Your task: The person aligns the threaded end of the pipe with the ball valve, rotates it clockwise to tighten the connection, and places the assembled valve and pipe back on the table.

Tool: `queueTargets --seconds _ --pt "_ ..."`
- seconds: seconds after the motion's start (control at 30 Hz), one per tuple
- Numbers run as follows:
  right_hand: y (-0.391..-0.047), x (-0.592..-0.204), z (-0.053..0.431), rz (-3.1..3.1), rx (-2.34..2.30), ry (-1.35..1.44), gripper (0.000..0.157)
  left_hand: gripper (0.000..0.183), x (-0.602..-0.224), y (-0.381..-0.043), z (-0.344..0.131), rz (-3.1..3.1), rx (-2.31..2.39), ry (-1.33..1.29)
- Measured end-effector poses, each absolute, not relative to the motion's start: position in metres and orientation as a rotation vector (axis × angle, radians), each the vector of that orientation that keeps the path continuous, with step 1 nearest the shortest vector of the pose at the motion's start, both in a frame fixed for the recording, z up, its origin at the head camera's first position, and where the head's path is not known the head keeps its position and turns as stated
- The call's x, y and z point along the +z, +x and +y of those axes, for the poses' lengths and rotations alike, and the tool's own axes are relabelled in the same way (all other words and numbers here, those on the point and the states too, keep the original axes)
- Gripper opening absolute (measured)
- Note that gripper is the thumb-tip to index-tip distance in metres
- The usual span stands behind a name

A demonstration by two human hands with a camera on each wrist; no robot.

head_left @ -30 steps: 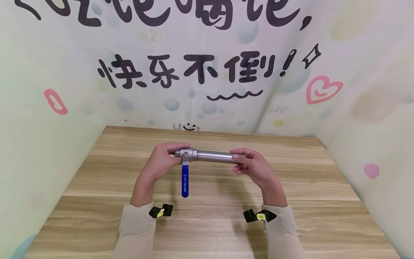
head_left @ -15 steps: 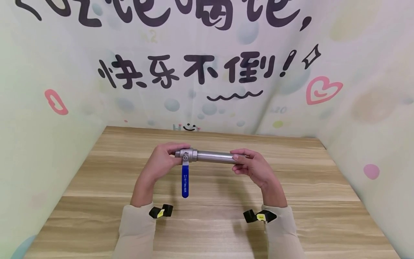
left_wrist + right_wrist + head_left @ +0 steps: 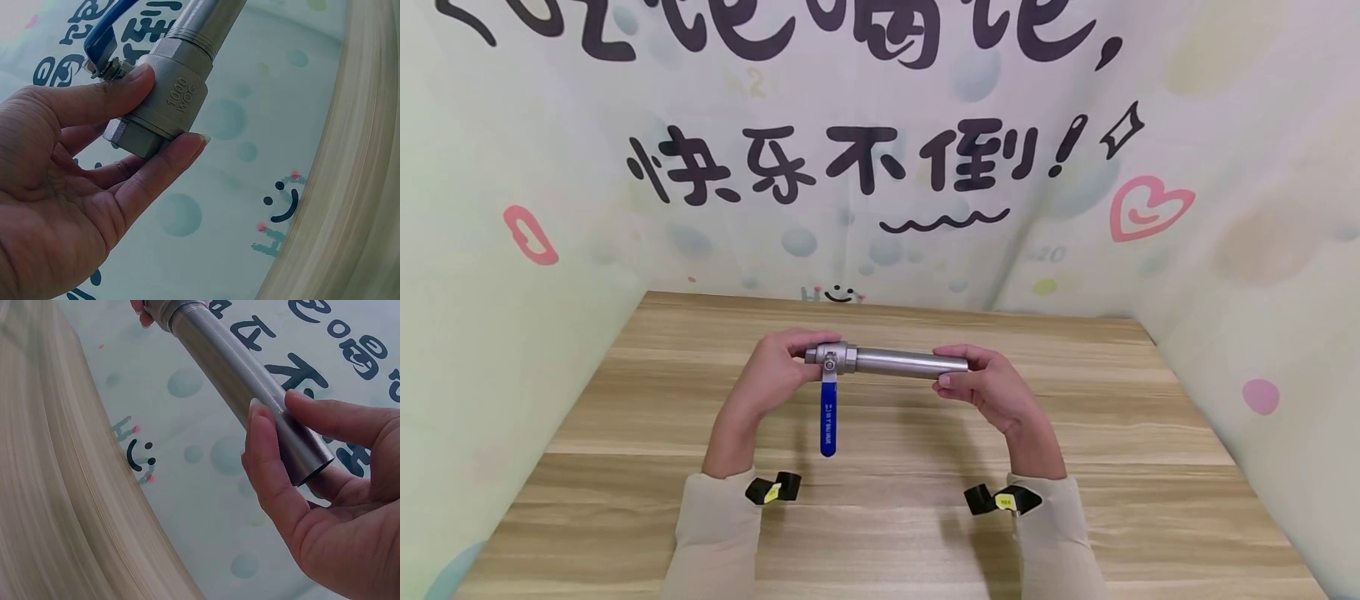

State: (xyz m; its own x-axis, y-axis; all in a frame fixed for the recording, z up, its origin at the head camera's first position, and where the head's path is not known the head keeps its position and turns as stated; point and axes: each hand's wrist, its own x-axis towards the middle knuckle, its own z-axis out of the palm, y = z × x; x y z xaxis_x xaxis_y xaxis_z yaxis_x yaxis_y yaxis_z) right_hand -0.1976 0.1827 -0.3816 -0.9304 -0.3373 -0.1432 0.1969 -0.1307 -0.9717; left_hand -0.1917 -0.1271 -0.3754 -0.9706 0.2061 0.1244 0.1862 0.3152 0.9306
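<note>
The left hand (image 3: 771,371) pinches the valve (image 3: 172,97), its raised "1000" legible only from the left wrist. Above the counter (image 3: 880,533), the pipe (image 3: 895,362) runs to the right hand (image 3: 991,387), which pinches it; only that wrist's view shows the hollow end.

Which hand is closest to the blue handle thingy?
The left hand: it grips the valve that the blue handle is attached to, while the right hand holds the metal pipe near its open end.

Blue handle (image 3: 103,31) cropped (left wrist view), steel pipe (image 3: 209,22) too
</note>
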Motion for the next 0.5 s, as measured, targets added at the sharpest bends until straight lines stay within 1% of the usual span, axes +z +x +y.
queueTargets --seconds 0.13,0.37,0.5 --pt "-0.1978 -0.3817 0.1837 1.771 -2.145 -0.172 0.039 0.044 -0.3761 -0.1922 -0.1271 2.532 1.788 0.38" --pt "-0.1968 -0.3792 0.1837 1.717 -2.197 -0.17 0.032 0.044 -0.3757 -0.1926 -0.1276 2.561 1.774 0.379" --pt "-0.1954 -0.3778 0.1837 1.729 -2.193 -0.174 0.04 0.044 -0.3756 -0.1922 -0.1277 2.556 1.778 0.376"
